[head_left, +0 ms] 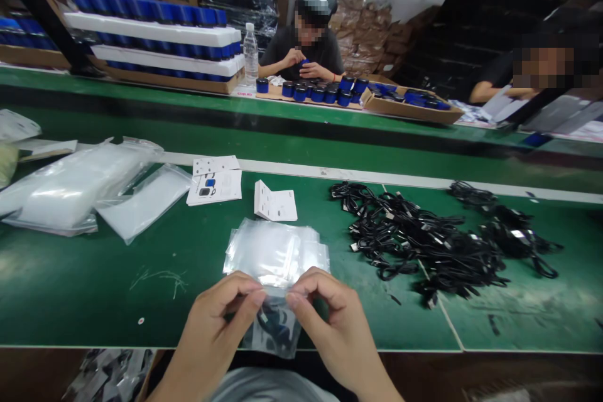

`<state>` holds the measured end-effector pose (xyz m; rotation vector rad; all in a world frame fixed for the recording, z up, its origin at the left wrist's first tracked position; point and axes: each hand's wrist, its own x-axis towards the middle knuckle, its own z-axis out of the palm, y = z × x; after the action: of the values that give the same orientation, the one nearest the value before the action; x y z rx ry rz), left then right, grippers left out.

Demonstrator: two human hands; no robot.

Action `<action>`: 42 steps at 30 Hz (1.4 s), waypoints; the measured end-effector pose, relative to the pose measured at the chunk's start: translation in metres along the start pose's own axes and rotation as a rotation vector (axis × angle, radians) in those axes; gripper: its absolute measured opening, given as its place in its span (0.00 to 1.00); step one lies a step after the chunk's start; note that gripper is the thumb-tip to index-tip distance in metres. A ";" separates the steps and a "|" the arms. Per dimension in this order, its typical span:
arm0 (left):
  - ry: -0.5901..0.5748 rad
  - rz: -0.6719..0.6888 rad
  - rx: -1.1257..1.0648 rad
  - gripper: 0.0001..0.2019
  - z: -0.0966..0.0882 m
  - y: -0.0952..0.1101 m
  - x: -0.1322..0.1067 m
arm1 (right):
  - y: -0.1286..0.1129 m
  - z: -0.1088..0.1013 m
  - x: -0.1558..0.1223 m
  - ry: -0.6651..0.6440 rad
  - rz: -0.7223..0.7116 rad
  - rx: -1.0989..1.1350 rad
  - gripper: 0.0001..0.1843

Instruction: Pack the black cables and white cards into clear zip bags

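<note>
My left hand (pixel 221 314) and my right hand (pixel 330 317) pinch the top edge of a small clear plastic bag (pixel 273 330) near the front edge of the green table (pixel 117 289). A coiled black cable shows dimly inside the bag. Just beyond my fingers lies a stack of empty clear bags (pixel 276 251). A heap of black cables (pixel 424 235) is spread to the right. A folded white card (pixel 276 202) and white leaflets (pixel 214 181) lie farther back.
Large clear plastic bags (pixel 80 188) lie at the left. Across a green conveyor (pixel 282 138), one person handles small blue cylinders (pixel 320 91) in cardboard trays; another sits at the far right. White trays of blue cylinders (pixel 155 31) and a water bottle (pixel 250 53) stand beyond.
</note>
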<state>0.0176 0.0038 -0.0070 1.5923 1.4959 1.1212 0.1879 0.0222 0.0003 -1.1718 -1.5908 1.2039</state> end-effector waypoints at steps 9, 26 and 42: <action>0.236 -0.031 0.016 0.09 0.022 -0.005 -0.014 | 0.019 0.046 -0.010 0.154 -0.018 0.143 0.10; 0.115 0.060 -0.140 0.10 0.032 -0.011 -0.017 | 0.027 0.054 -0.013 0.242 -0.224 0.024 0.09; -0.080 -0.175 -0.179 0.13 -0.007 0.009 -0.006 | 0.001 0.023 -0.009 0.080 -0.155 0.122 0.11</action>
<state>0.0155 -0.0040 0.0033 1.3425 1.4110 1.0485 0.1690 0.0084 -0.0068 -0.9878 -1.4976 1.1232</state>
